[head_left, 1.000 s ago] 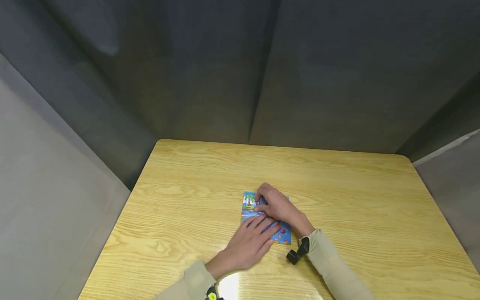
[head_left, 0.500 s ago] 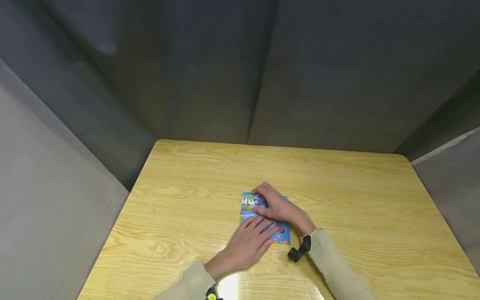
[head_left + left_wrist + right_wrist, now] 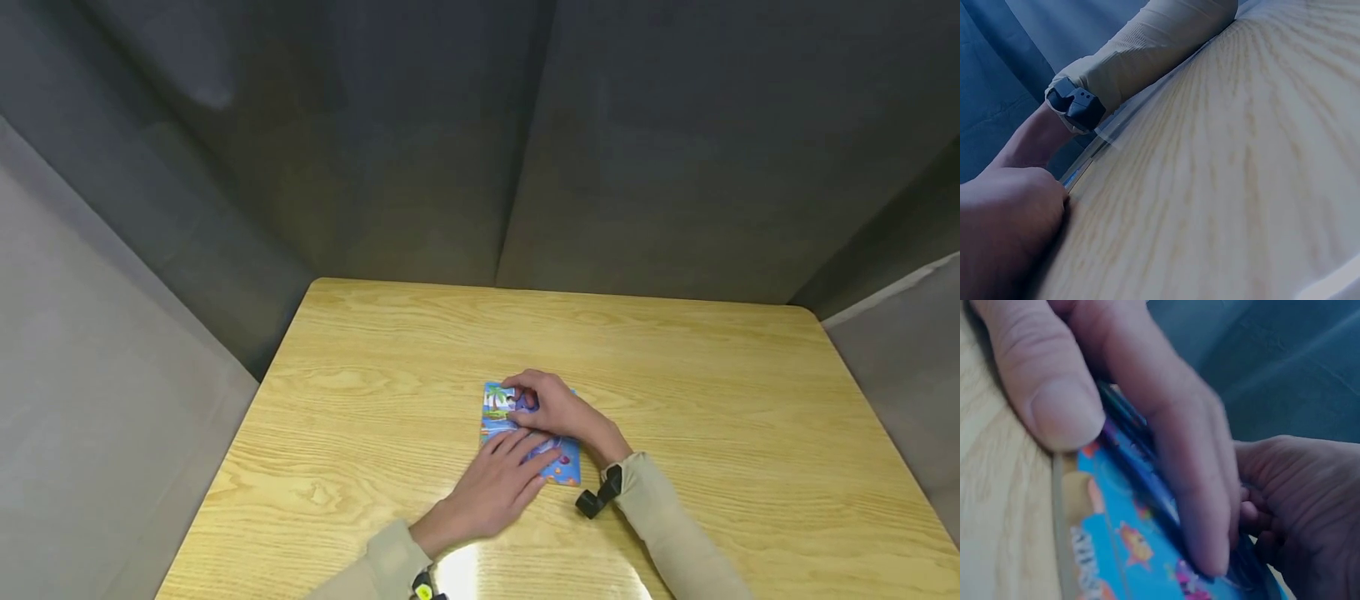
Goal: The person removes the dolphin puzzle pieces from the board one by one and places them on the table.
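A small blue picture puzzle board (image 3: 564,473) with sea creatures lies on the table. My left hand (image 3: 495,492) rests flat across its lower half, fingers spread and covering much of the picture. Over the upper part curls my right hand (image 3: 564,410), its thumb and index finger pinching the right side of a small palm-tree puzzle piece (image 3: 497,402) at the board's upper left. Purple artwork shows between that thumb and finger. In the right wrist view, the left thumb (image 3: 1063,415) lies at the board's edge, and the curled right hand (image 3: 1310,506) is behind the left fingers.
The light wood table (image 3: 360,433) extends around the board on all sides. Dark grey curtains (image 3: 420,167) hang behind its far edge, and pale panels (image 3: 90,400) flank it. Each wrist wears a black camera mount (image 3: 597,493).
The right thumb and index finger have shifted slightly left, spreading around the palm-tree piece, with more of the picture showing between them. The left hand stays put on the board.
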`<state>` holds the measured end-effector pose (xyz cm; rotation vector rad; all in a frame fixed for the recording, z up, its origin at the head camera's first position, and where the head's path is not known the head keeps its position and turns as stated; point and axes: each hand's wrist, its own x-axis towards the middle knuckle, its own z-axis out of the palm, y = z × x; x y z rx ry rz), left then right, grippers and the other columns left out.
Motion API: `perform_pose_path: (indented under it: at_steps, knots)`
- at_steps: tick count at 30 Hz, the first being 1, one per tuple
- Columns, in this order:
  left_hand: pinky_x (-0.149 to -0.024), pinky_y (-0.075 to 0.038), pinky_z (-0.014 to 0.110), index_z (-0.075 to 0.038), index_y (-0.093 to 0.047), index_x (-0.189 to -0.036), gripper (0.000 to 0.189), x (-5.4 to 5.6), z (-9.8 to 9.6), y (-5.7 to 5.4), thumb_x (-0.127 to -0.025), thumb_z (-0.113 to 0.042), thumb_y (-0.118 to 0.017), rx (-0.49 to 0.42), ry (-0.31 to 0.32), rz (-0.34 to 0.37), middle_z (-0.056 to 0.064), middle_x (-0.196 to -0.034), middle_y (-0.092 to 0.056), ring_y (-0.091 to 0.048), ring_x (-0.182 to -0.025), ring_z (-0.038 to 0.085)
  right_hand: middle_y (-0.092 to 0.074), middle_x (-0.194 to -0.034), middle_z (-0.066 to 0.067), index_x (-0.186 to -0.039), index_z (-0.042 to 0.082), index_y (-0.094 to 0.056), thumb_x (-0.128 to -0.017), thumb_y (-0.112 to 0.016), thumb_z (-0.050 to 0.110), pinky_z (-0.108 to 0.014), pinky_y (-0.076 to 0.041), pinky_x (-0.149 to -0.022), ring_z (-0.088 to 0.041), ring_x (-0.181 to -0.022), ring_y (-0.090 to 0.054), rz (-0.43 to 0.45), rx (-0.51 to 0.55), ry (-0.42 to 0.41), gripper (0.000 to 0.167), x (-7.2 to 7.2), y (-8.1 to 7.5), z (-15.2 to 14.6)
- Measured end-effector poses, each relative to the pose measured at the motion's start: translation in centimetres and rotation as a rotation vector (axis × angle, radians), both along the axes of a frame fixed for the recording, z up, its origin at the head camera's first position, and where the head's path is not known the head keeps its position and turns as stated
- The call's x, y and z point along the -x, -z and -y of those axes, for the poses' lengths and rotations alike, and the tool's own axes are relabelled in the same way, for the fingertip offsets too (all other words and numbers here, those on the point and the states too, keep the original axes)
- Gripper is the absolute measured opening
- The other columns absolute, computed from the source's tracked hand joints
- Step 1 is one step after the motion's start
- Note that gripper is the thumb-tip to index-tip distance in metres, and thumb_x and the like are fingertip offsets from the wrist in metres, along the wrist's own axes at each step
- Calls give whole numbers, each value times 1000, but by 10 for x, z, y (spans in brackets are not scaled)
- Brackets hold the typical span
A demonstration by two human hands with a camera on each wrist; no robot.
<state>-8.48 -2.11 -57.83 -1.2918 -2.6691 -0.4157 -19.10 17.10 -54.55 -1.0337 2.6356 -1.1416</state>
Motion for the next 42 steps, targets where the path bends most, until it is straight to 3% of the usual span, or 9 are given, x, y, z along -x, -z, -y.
perform_pose_path:
  at_steps: [11, 18, 25, 32, 42]
  knots:
    - [-123, -27, 42, -26, -45, -159, 47, -3, -1, 2, -113, -35, -38, -49, 0, 2, 1, -163, -39, -33, -151, 18, -65, -80, -1, -120, 5, -72, -81, -81, 20, -25, -47, -57, -10, -64, -55, -55, 55, 105, 43, -2, 3, -1]
    - [-123, -31, 44, -30, -47, -158, 46, 1, -1, -2, -114, -37, -36, -11, -29, -22, 0, -162, -44, -38, -152, 22, -64, -90, -6, -118, 12, -74, -79, -85, 17, -33, -49, -64, -23, -74, -58, -133, 175, 133, 42, 9, -1, -22]
    - [-123, -32, 45, -31, -48, -157, 45, 2, -1, 1, -114, -35, -37, -34, -39, -14, -1, -164, -43, -37, -153, 24, -66, -96, -8, -116, 6, -75, -77, -85, 10, -34, -53, -69, -25, -82, -60, -118, 204, 229, 41, 14, 4, -60]
    - [-122, -32, 46, -30, -49, -157, 45, 2, -1, 0, -114, -35, -37, -39, -42, -15, -1, -164, -43, -37, -153, 25, -68, -98, -7, -115, 5, -77, -76, -85, 6, -25, -45, -69, -23, -84, -56, -131, 148, 390, 39, 28, 23, -113]
    - [-124, -29, 46, -29, -46, -158, 46, -1, -2, 0, -114, -35, -35, -41, -50, 26, -1, -166, -39, -32, -155, 24, -66, -98, -11, -115, 3, -77, -77, -82, 6, -26, -39, -76, -21, -88, -51, -136, 42, 468, 39, 48, 30, -153]
